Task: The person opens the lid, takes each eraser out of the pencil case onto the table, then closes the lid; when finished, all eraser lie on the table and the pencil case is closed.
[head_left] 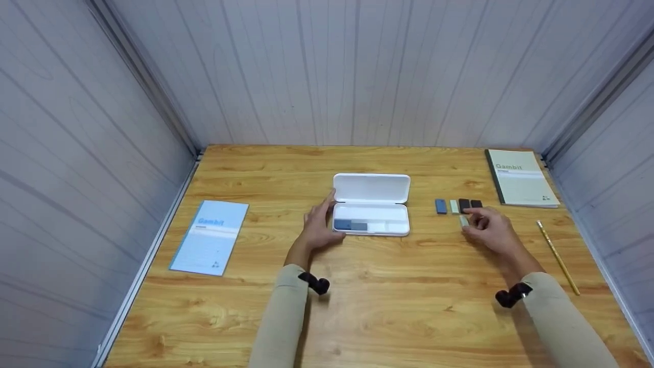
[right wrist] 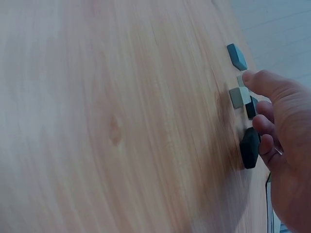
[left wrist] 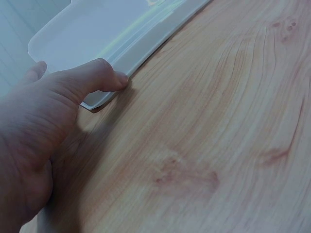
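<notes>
An open white pencil case (head_left: 371,189) stands mid-table, with a blue eraser (head_left: 342,224) and a grey eraser (head_left: 359,226) in its front compartment. At its left end my left hand (head_left: 318,225) grips the case, the thumb along the front edge in the left wrist view. My right hand (head_left: 490,229) pinches a pale green eraser (head_left: 464,221) between thumb and forefinger, low over the table. Just behind it are a blue eraser (head_left: 441,206), another pale green eraser (head_left: 454,206) and two black erasers (head_left: 464,205), partly hidden by the fingers in the right wrist view.
A light-blue notebook (head_left: 210,237) lies at the left of the wooden table. At the back right is a cream notebook (head_left: 522,179) with a dark spine. A yellow pencil (head_left: 558,258) lies to the right of my right hand. Panelled walls enclose the table's back and sides.
</notes>
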`<state>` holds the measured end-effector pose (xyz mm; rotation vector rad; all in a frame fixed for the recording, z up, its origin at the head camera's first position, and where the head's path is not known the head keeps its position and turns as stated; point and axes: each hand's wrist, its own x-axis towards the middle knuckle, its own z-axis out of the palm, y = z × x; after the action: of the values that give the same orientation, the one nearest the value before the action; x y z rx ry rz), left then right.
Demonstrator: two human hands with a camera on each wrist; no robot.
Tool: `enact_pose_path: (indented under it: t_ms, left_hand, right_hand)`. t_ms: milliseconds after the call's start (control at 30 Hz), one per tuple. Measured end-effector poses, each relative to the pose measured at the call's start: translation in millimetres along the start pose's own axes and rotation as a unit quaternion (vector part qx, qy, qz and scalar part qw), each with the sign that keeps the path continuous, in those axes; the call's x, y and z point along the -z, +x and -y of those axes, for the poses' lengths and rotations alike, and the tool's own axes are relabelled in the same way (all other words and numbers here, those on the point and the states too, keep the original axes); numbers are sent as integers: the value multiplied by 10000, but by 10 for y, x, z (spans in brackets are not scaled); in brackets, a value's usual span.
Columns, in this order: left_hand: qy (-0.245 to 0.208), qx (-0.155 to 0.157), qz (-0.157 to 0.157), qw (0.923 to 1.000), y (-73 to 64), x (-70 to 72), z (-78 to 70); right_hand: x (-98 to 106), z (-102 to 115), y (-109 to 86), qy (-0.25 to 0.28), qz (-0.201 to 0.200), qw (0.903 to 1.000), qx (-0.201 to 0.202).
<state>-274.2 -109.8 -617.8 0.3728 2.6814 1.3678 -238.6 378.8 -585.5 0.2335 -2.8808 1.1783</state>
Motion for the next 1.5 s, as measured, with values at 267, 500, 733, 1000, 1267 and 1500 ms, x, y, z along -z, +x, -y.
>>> enact_pose_path:
  t_ms: [267,500,733,1000,1267,1500]
  left_hand:
    - [-45,-101,-48,9999,23,-10,24]
    - [-115,-111,-90,9998,34,-21,36]
    - [-59,-68,-73,9999,5,-19,20]
    - [-155,-159,-80,9997,9,-19,55]
    - [-49,-218,-159,9996,-6,-19,41]
    - [-63,-141,-96,9998,-4,-7,13]
  right_hand:
    - [-108,144,41,33,116,9996,260]
    - [-261,328,117,-25,238,9982,554]
    - [-447,512,198,-69,529,9968,590]
    - [-660,756,287,106,694,9945,776]
    - [-827,965,370,348,809,9904,1063]
    - [-965,1119,424,545,923,9873,1173]
